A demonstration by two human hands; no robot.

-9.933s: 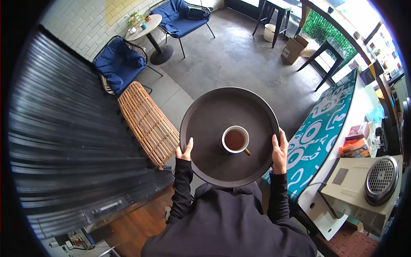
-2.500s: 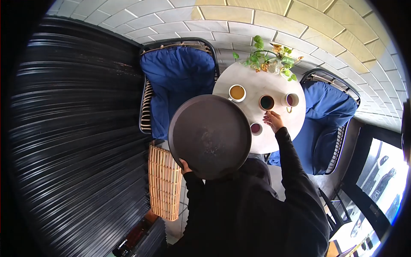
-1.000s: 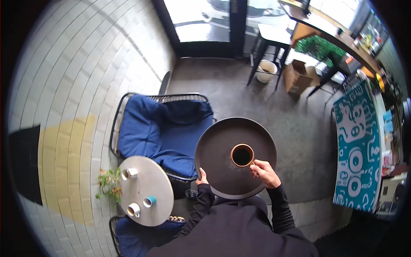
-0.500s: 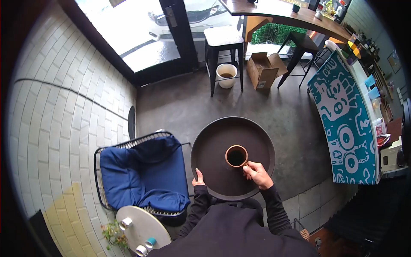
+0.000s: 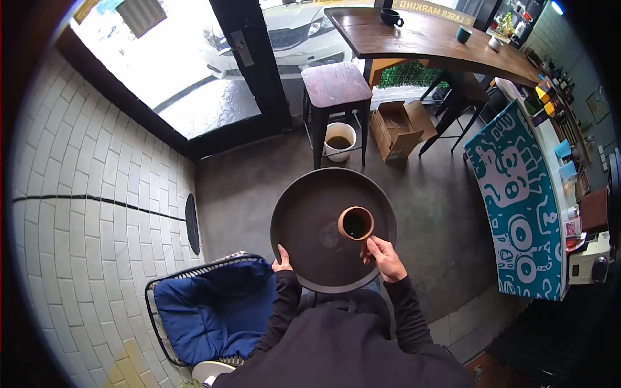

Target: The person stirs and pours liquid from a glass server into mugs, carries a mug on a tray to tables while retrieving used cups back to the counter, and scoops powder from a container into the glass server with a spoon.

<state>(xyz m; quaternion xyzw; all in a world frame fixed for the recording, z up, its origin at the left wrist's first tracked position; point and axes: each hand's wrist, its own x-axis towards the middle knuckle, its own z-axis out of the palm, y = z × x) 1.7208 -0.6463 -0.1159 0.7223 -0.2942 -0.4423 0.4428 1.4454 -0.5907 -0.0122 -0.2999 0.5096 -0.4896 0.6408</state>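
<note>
A round dark brown serving tray (image 5: 301, 223) is held level in front of my body. My left hand (image 5: 282, 260) grips its left rim, thumb on top and fingers hidden underneath. Above the right part of the tray is a terracotta-coloured mug (image 5: 355, 224) with a dark inside. Its handle is pinched in my right hand (image 5: 386, 260). The mug leans slightly and looks lifted off the tray; a faint pale mark shows on the tray surface left of it. Whether the dark inside is liquid is hard to tell.
Ahead stand a stool (image 5: 336, 86), a white bucket (image 5: 340, 142) of brownish liquid and an open cardboard box (image 5: 396, 132). Behind them is a wooden bar table (image 5: 427, 39) with cups. A blue-cushioned chair (image 5: 213, 310) is at left, a teal patterned counter (image 5: 514, 200) at right.
My right hand has shifted the mug up and to the right relative to the tray, and it now tilts. The view has tilted up, showing more of the bar table.
</note>
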